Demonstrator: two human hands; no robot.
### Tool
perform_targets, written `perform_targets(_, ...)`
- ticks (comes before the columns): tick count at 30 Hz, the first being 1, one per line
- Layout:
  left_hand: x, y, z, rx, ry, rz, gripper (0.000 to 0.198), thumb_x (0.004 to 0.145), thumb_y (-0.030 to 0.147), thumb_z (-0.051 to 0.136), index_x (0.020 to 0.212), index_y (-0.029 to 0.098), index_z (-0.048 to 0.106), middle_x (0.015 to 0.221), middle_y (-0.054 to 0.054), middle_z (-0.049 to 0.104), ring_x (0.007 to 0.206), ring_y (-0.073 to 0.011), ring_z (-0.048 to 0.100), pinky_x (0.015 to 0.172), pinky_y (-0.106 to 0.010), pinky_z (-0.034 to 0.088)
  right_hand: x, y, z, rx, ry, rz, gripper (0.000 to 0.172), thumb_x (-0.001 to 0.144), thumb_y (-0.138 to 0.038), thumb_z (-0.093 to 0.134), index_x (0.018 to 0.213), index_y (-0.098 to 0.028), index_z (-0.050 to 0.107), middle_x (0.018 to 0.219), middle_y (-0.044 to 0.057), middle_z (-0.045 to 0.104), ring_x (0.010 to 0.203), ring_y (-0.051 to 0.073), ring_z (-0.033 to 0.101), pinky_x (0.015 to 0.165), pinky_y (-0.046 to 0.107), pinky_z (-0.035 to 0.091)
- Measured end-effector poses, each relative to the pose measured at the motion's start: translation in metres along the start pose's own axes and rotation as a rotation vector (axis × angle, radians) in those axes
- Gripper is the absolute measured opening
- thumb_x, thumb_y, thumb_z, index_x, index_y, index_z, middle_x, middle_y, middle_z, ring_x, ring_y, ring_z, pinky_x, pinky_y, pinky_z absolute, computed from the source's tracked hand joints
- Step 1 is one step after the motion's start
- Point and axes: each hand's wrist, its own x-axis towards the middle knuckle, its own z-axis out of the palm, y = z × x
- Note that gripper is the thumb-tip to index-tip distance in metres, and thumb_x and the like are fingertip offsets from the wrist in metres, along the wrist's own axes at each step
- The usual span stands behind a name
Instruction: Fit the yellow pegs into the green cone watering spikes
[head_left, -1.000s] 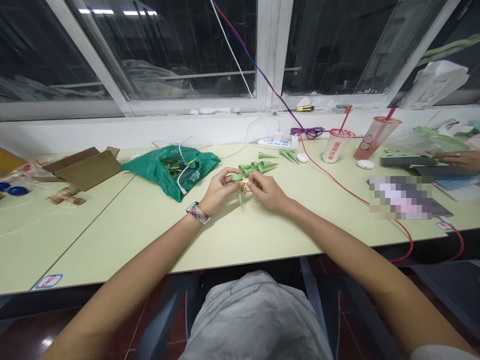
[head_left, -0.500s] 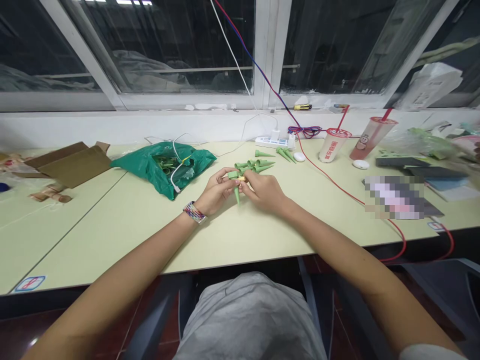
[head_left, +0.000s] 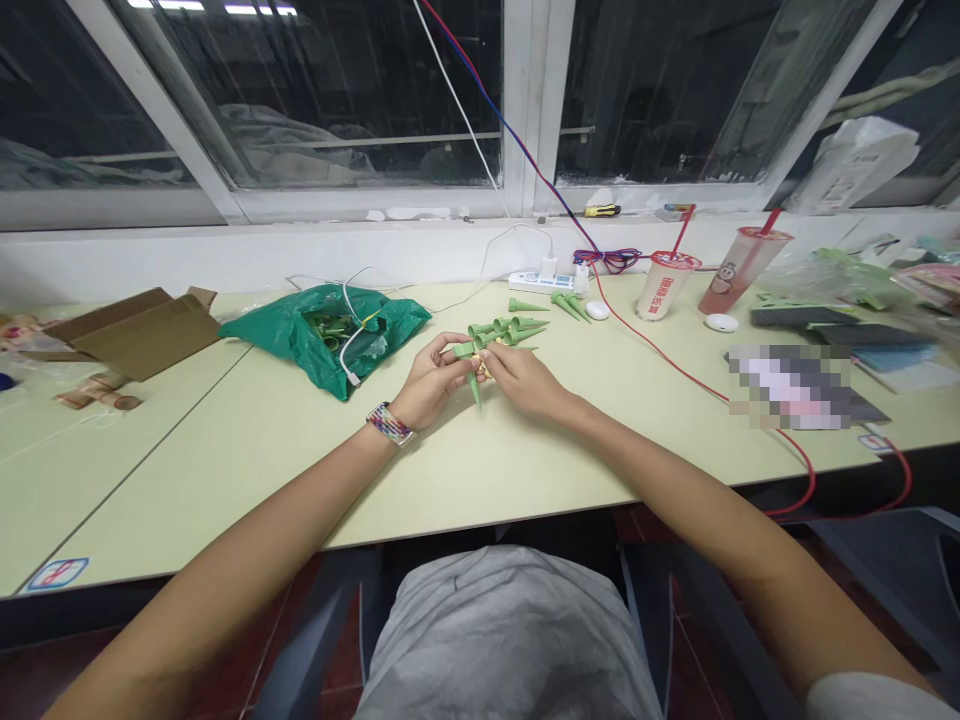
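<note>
Left hand (head_left: 431,382) has a narrow grip on a green plastic cone spike (head_left: 475,390) above the pale green surface (head_left: 225,470); right hand (head_left: 523,385) is closed against it, contact hidden. Spike looks light, stiff; best taken at its wide collar.

Green spikes (head_left: 504,332) lie between the right hand (head_left: 525,385) and power strip (head_left: 541,283).

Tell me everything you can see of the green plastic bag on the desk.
The glossy, crumpled green plastic bag lies on the pale desk, apart from and beyond the left hand. Its open mouth shows green pieces inside, too jumbled to identify. A white cable lies across it, near a small yellow piece.
</note>
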Motion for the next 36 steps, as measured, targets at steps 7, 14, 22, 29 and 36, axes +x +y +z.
perform_targets(7, -0.005, 0.004, 0.007, 0.059, -0.036, 0.04, 0.048, 0.069, 0.031, 0.094, 0.105, 0.02, 0.063, 0.081, 0.0, 0.073, 0.072, -0.0161, 0.072, 0.075, -0.033, 0.062, -0.008, 0.002, -0.011, -0.302, 0.036, -0.252, 0.026, 0.111, -0.037, 0.034, 0.094, -0.023, 0.048, 0.087, 0.005, 0.065, 0.073, 0.02, 0.055, 0.066, 0.031, 0.032)
perform_targets(14, -0.008, 0.012, 0.009, 0.369, 0.06, 0.308, 0.049, 0.066, 0.032, 0.096, 0.101, 0.019, 0.063, 0.094, -0.002, 0.071, 0.078, -0.0144, 0.069, 0.071, -0.027, 0.059, -0.002, -0.001, 0.001, 0.273, 0.015, 0.04, 0.056, 0.106, -0.068, 0.032, 0.078, -0.023, 0.048, 0.062, -0.002, 0.05, 0.055, 0.016, 0.046, 0.062, 0.03, 0.037)
perform_targets(22, -0.005, 0.008, 0.006, 0.157, -0.01, 0.102, 0.057, 0.066, 0.037, 0.096, 0.108, 0.019, 0.062, 0.081, -0.001, 0.073, 0.075, -0.0182, 0.073, 0.076, -0.034, 0.061, -0.009, 0.002, -0.012, -0.163, 0.069, -0.21, 0.032, 0.108, -0.047, 0.042, 0.086, -0.023, 0.048, 0.081, 0.004, 0.06, 0.072, 0.02, 0.051, 0.068, 0.032, 0.034)
perform_targets(29, -0.007, 0.009, 0.009, 0.409, 0.088, 0.324, 0.047, 0.067, 0.033, 0.094, 0.101, 0.019, 0.064, 0.086, -0.002, 0.07, 0.074, -0.0142, 0.068, 0.068, -0.025, 0.055, -0.004, 0.006, 0.005, 0.544, 0.037, 0.059, 0.046, 0.1, -0.061, 0.055, 0.073, -0.024, 0.047, 0.052, -0.006, 0.038, 0.047, 0.013, 0.035, 0.053, 0.028, 0.035)
perform_targets(36, -0.004, 0.0, 0.005, 0.301, 0.053, 0.206, 0.051, 0.065, 0.03, 0.094, 0.104, 0.019, 0.063, 0.083, -0.001, 0.072, 0.074, -0.0161, 0.07, 0.072, -0.03, 0.058, -0.002, 0.01, 0.006, 0.411, 0.029, 0.104, 0.051, 0.101, -0.064, 0.048, 0.07, -0.024, 0.041, 0.056, -0.004, 0.037, 0.05, 0.014, 0.034, 0.053, 0.028, 0.034)
